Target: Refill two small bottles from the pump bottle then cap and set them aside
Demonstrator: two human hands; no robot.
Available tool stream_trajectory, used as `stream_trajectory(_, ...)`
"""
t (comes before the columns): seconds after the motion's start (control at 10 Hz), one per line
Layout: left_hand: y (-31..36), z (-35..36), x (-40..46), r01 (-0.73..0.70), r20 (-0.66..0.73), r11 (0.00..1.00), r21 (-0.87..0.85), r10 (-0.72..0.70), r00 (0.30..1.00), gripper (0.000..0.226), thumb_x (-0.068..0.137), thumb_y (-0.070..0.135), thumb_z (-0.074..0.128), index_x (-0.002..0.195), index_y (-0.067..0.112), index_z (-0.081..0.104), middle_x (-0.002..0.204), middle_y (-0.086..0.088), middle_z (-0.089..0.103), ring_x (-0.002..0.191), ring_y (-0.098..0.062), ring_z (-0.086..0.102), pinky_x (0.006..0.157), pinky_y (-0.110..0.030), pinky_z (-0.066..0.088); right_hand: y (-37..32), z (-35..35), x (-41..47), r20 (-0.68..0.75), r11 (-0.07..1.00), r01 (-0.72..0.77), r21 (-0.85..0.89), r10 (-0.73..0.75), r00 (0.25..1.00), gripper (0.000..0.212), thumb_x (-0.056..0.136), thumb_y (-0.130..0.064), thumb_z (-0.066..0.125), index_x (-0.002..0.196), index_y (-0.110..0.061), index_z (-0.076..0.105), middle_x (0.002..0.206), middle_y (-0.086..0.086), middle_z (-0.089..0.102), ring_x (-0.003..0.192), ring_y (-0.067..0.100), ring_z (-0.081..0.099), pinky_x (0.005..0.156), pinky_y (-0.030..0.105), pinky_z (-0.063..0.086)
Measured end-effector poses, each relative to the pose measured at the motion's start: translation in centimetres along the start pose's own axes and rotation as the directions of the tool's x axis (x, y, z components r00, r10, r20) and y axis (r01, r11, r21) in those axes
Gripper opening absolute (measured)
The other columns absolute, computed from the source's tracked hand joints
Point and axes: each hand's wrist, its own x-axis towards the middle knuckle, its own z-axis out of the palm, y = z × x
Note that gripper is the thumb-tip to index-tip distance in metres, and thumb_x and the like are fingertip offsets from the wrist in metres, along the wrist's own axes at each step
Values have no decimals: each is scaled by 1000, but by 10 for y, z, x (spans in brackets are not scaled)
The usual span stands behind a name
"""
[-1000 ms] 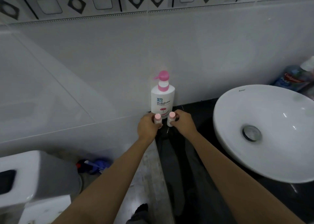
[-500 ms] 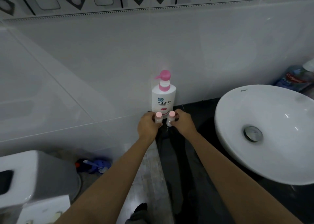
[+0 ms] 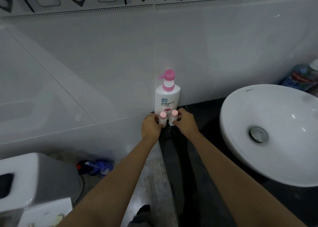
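I saw both small capped bottles upright, side by side on the black counter (image 3: 203,116), right before the pump bottle (image 3: 167,97). The left hand (image 3: 151,127) had its grip closed around the left bottle (image 3: 162,119), the right hand (image 3: 186,123) around the right bottle (image 3: 173,118).

A home bathroom: glossy white wall tiles (image 3: 223,54) under a patterned border, a white vessel basin (image 3: 268,158) on a black counter (image 3: 203,113) at right, a toilet cistern (image 3: 34,180) near left, a toothpaste tube (image 3: 300,77) far right.
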Motion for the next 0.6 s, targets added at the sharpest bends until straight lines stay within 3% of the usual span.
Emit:
stream_trajectory(0.3,0,3,-3,13,16,998,-62,-12,1000,15,68,3,75,78,6,64,81,-10,70,74,-20,64,67,-31,53,0,2,-4,3,999,-13,45,13,1000,24,82,-7,67,104,-5,59,103,14,68,96,24,64,88,39,54)
stream_trajectory(0.4,-3,2,-5,17,25,998,-56,-16,1000,15,67,1,73,78,5,64,80,-10,69,75,-24,66,69,-39,57,0,-2,-11,19,999,-28,43,27,999,29,82,-11,68,109,-6,57,104,12,67,97,22,64,87,35,53)
stream_trajectory(0.6,-6,-7,-21,-38,63,996,-77,43,997,28,64,1,80,86,3,63,82,-6,63,75,-18,59,68,-30,49,-2,-15,-28,42,995,-95,42,94,995,49,80,-7,70,125,-8,50,122,15,58,114,26,57,98,38,48)
